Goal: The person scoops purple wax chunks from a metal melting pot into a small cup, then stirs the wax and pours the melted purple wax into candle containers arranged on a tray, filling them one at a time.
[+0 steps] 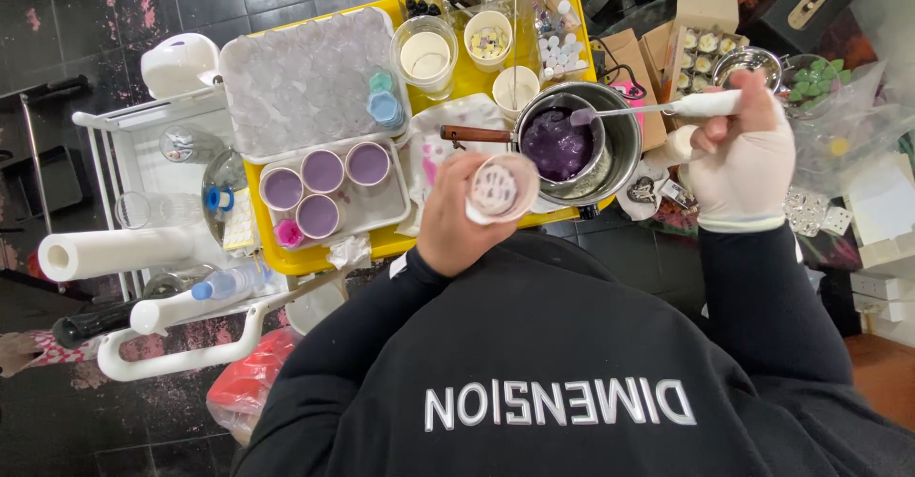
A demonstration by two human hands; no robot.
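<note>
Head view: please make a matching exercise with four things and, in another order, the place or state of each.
Things:
1. spoon
2. small cup
3. purple liquid
4. paper roll

Places or states:
A. in the small pot with a wooden handle
B. lying on the white cart
C. held by the left hand
D. held by the gloved right hand

Pairs: 1-D, 2-C, 3-A, 4-B

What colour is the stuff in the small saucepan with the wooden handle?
Purple, in the saucepan; the head view shows it.

left hand (pixel 456 218) gripping, right hand (pixel 742 158) gloved, clenched
</note>
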